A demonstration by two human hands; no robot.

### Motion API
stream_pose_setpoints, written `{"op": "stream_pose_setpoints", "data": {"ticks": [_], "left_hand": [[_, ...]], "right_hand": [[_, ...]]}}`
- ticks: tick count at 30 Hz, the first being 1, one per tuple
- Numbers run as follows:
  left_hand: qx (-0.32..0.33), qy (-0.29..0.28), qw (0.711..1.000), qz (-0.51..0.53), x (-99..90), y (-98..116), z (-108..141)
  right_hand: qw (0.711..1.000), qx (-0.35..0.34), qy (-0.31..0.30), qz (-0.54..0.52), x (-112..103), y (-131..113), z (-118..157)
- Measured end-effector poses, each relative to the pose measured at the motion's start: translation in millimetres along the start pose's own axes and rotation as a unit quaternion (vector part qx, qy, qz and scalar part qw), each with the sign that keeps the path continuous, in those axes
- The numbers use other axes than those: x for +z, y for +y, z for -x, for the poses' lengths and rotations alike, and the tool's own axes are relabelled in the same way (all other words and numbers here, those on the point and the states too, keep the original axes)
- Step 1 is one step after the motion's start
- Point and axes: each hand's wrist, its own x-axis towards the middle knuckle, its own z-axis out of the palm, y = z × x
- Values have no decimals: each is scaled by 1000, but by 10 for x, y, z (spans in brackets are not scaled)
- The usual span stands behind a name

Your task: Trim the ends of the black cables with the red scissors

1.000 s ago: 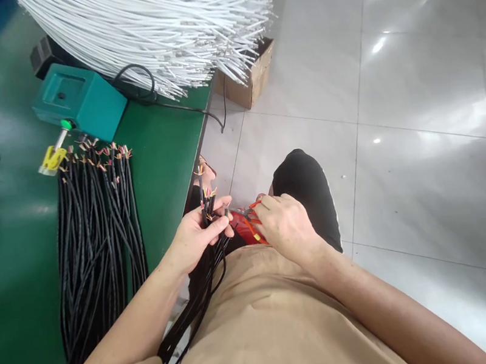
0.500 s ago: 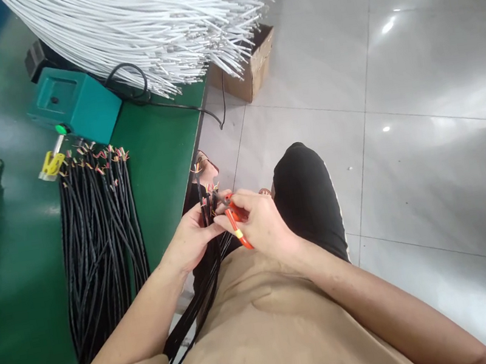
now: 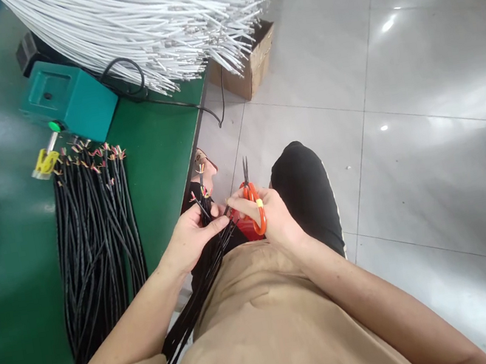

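Several black cables (image 3: 206, 280) run up from beside my lap, and my left hand (image 3: 193, 233) is closed around them near their upper ends. Red, yellow and white inner wires fan out at those tips. My right hand (image 3: 268, 212) holds orange-handled scissors (image 3: 261, 217), whose dark blades point away from me. The thumb and forefinger of that hand also pinch near a cable end, just right of my left fingers. Part of a red object (image 3: 250, 230) shows below the scissors.
On the green table (image 3: 156, 159) lie a bundle of black cables (image 3: 96, 248), a teal device (image 3: 68, 102) with a yellow piece, and a mass of white cables (image 3: 153, 24). A cardboard box (image 3: 253, 72) stands beyond the table edge.
The scissors have swung away from the cable ends, and their blades now point forward. My right hand has shifted slightly right, its fingers now at a cable end.
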Motion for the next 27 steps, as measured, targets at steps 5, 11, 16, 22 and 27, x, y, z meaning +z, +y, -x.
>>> {"op": "stream_pose_setpoints", "data": {"ticks": [5, 11, 16, 22, 27], "left_hand": [[-13, 0, 1000, 12, 17, 32, 17], [-27, -2, 999, 40, 35, 56, 36], [-25, 3, 998, 51, 32, 45, 41], [-8, 6, 999, 45, 15, 10, 33], [17, 21, 999, 18, 32, 21, 36]], "right_hand": [[999, -2, 2, -35, -28, 29, -10], [999, -3, 22, -23, -18, 33, -3], [1000, -2, -3, -23, -4, 49, -25], [1000, 9, -10, 1, 18, 0, 8], [1000, 8, 7, 20, 42, -16, 41]]}}
